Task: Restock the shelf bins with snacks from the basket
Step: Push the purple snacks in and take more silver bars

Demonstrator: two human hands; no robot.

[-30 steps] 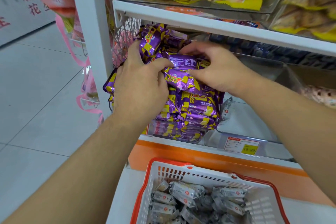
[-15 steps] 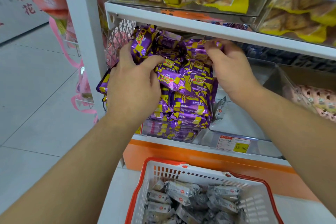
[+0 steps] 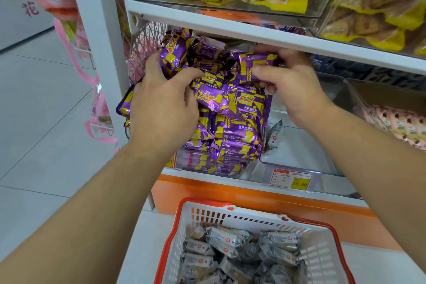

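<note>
My right hand [image 3: 292,85] has lifted off the middle of the purple heap and now sits at its top rear, just under the white shelf edge [image 3: 230,26], pinching one purple biscuit packet [image 3: 255,65] between thumb and curled fingers. A second ago that hand lay flat across the pile, so I read this as moving from pressing the stock down to tucking a single packet onto the top. The purple bin [image 3: 207,166] looks heaped above its rim; I judge that this bin is nearly done and little more will fit.

My left hand [image 3: 161,104] stays on the near left side of the heap, palm down, thumb hooked over the front packets [image 3: 228,108] and fingers wrapped round the upper left ones, bracing the stack so nothing slides out. Both forearms reach up and forward from below.

Below my wrists, the red-rimmed basket [image 3: 202,212] holds only grey-wrapped snacks [image 3: 232,246]. To the right of my right hand the next clear bin [image 3: 299,145] holds a single grey packet [image 3: 275,134], which I take as the next bin to fill.
</note>
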